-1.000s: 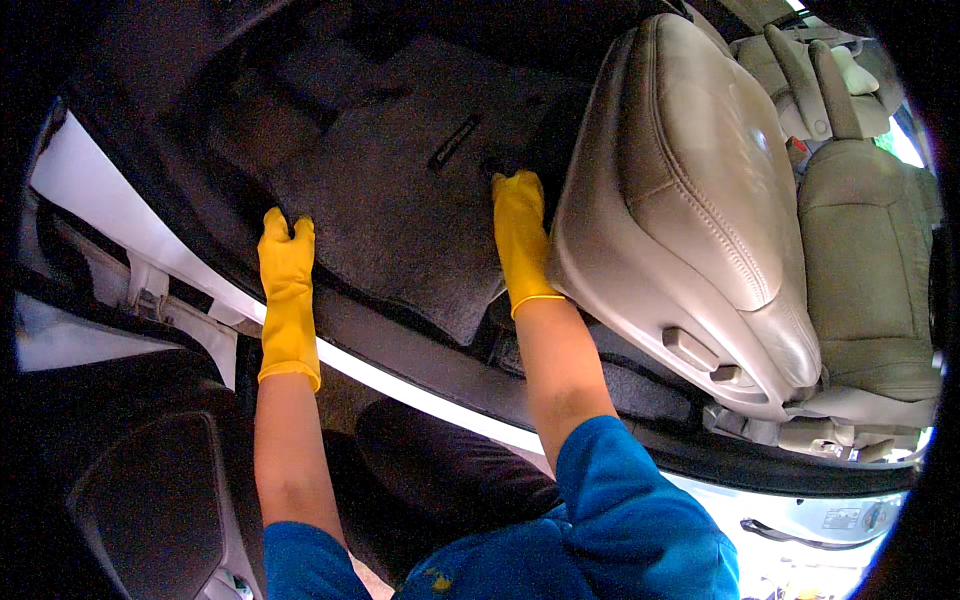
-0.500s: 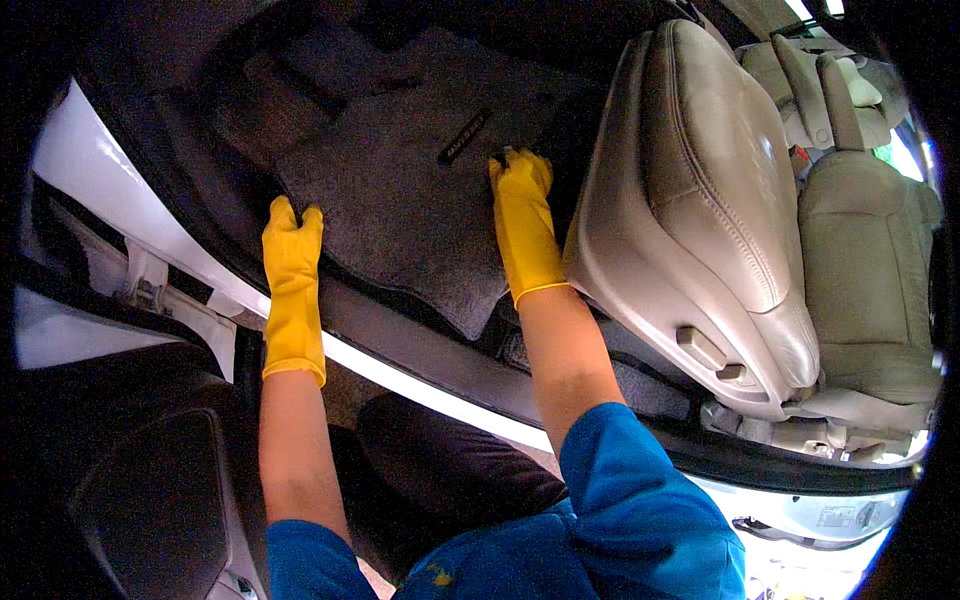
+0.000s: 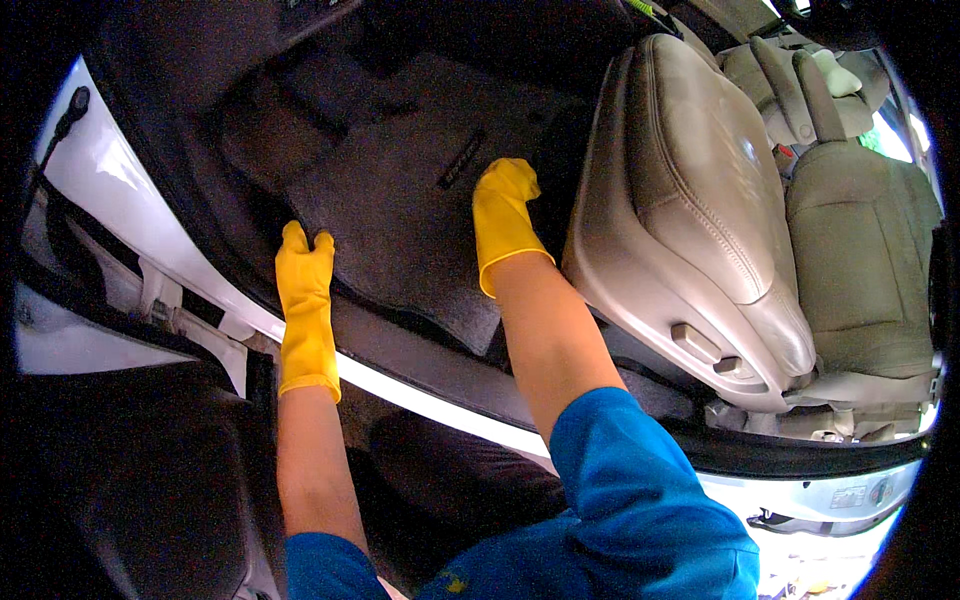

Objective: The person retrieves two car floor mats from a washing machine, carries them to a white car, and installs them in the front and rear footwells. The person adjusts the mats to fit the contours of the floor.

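Note:
I wear yellow rubber gloves on both hands in a car's front footwell. My left hand [image 3: 305,270] is at the left edge of a dark grey carpet floor mat [image 3: 390,230], its thumb and fingers closed about the edge. Further right, my right hand [image 3: 508,200] is curled into a closed shape over the mat, beside a small dark label [image 3: 462,160]. The right fingertips are tucked away from view, so whatever they hold, if anything, is hidden. The mat's far part lies in deep shadow.
A beige leather front seat [image 3: 690,200] stands close to my right arm, with adjustment switches [image 3: 697,343] on its side. The white door sill [image 3: 440,408] runs under my forearms. At the left is the opened door's dark panel [image 3: 150,480]. Another beige seat [image 3: 860,260] is further right.
My right hand has shifted slightly left over the mat and turned at the wrist, its fingers now curled out of sight. The left hand stays at the mat's edge while the view shifts slightly.

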A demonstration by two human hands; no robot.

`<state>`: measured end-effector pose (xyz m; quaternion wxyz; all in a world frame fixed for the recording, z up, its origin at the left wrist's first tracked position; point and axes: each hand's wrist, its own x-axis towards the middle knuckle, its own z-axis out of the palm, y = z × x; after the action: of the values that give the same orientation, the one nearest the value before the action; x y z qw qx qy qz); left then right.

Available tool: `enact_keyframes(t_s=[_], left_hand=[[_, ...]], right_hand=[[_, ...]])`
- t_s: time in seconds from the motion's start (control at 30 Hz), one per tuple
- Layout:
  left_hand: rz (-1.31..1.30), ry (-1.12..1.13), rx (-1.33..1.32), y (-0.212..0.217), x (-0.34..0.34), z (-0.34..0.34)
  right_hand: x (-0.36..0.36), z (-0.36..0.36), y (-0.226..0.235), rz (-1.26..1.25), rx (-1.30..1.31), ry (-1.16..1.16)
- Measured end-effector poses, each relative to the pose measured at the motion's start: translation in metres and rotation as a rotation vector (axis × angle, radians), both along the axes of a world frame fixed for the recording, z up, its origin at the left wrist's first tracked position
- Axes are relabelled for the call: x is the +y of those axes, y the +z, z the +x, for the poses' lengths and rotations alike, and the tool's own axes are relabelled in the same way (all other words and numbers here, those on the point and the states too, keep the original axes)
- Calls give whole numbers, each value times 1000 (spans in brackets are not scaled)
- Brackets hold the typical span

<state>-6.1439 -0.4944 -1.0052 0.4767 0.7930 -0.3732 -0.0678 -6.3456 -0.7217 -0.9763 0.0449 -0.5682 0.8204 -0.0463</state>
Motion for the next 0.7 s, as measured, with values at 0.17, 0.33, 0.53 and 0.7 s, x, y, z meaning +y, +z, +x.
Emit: enact_keyframes(t_s=[0.17, 0.33, 0.53, 0.7], left_hand=[[-70, 20, -28, -13, 0, 12], [-29, -10, 7, -11, -4, 4], [-57, -17, 15, -14, -5, 8], [-27, -15, 42, -1, 3, 9]], right_hand=[[6, 14, 19, 201, -23, 120], [0, 2, 32, 480, 7, 247], [12, 10, 34, 225, -98, 195], [54, 16, 65, 260, 365, 594]])
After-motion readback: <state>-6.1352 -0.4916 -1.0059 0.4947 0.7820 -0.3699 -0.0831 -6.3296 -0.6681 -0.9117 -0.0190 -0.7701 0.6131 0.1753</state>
